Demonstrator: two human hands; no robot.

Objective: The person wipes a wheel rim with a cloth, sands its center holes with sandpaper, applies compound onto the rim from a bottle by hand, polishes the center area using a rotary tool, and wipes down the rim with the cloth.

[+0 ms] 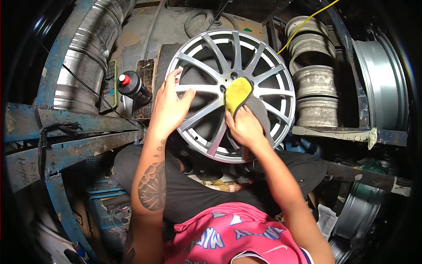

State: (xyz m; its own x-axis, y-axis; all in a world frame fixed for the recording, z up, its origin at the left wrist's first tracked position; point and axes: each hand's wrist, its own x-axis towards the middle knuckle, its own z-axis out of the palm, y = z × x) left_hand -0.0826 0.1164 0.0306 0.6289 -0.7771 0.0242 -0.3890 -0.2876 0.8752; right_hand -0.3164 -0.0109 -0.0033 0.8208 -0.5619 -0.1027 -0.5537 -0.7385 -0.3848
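Observation:
A silver multi-spoke wheel rim (236,50) lies face up in front of me. My left hand (171,105) is at its left edge, fingers apart, the thumb over a spoke and the fingertips by the outer lip. My right hand (244,124) grips a yellow and grey cloth (238,93) against the spokes just right of the hub. The grey side of the cloth hangs down beside that hand and covers part of the lower right spokes.
A dark bottle with a red cap (134,87) stands left of the rim. Stacked rims (315,81) are at right, with a large rim (381,83) beyond. Silver barrels (85,61) line the left. A yellow cable (306,21) and blue metal frame (57,127) are near.

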